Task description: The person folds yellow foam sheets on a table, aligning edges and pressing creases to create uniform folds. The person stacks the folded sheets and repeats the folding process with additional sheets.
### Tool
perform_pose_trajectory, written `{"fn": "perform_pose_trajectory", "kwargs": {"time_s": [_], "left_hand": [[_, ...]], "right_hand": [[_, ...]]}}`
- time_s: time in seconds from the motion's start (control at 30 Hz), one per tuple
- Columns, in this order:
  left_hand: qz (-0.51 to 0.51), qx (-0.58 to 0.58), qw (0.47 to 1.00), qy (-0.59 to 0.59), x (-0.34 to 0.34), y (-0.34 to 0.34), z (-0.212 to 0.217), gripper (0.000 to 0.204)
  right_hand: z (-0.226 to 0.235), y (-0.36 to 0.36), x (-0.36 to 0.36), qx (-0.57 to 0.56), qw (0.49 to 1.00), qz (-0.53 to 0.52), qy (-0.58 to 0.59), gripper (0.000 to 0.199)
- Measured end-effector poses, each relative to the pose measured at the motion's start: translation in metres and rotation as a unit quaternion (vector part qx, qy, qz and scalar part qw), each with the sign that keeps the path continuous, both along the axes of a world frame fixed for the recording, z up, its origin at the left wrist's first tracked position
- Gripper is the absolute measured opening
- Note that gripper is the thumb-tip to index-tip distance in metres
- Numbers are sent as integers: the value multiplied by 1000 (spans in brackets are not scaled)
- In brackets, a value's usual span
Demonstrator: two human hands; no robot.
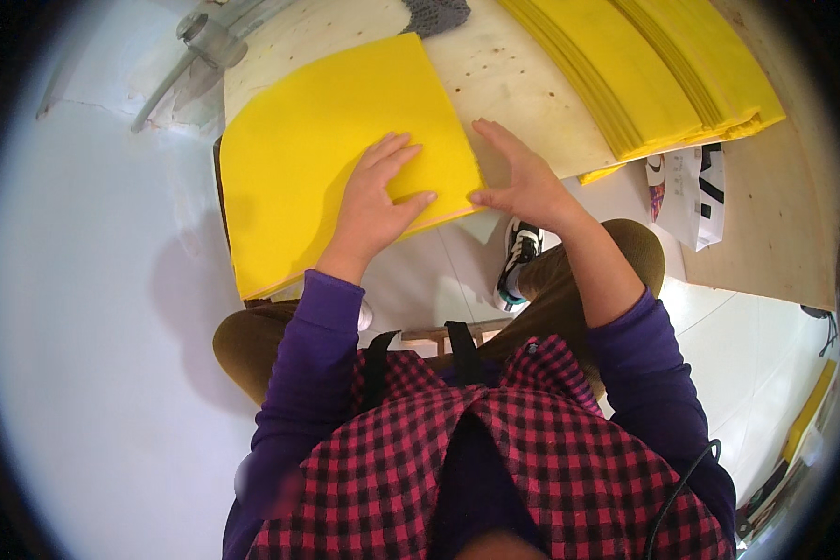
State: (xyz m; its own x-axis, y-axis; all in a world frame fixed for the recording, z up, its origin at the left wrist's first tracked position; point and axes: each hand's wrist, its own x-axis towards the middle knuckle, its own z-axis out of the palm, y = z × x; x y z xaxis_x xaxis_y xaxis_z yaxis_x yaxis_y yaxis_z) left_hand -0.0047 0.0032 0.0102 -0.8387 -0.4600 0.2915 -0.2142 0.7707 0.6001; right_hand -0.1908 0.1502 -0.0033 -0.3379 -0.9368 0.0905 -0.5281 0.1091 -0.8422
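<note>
A stack of yellow sheets (317, 140) lies on a pale wooden board (523, 93) in front of me. My left hand (378, 201) rests flat on the stack's near right part, fingers spread. At the stack's right edge is my right hand (523, 182), palm down on the board, its thumb touching the sheets' corner. Neither hand grips anything.
A large pile of yellow sheets (663, 65) sits at the back right of the board. A metal tool (205, 42) lies at the back left. A printed white bag (695, 191) is on the right. My knees and a shoe (518, 261) are below the board on the white floor.
</note>
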Motion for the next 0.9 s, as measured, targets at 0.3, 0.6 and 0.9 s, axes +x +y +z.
{"fn": "perform_pose_trajectory", "kwargs": {"time_s": [0.3, 0.6, 0.9], "left_hand": [[-3, -3, 1000, 6, 0, -3, -4, 51], [-5, 13, 1000, 20, 0, -3, -6, 48], [-10, 17, 999, 31, -1, -4, -6, 43]], "right_hand": [[2, 2, -3, 8, 1000, 8, -27, 87], [8, 3, -5, 17, 999, 12, -33, 85], [9, 3, -8, -11, 992, -58, -115, 45]]}}
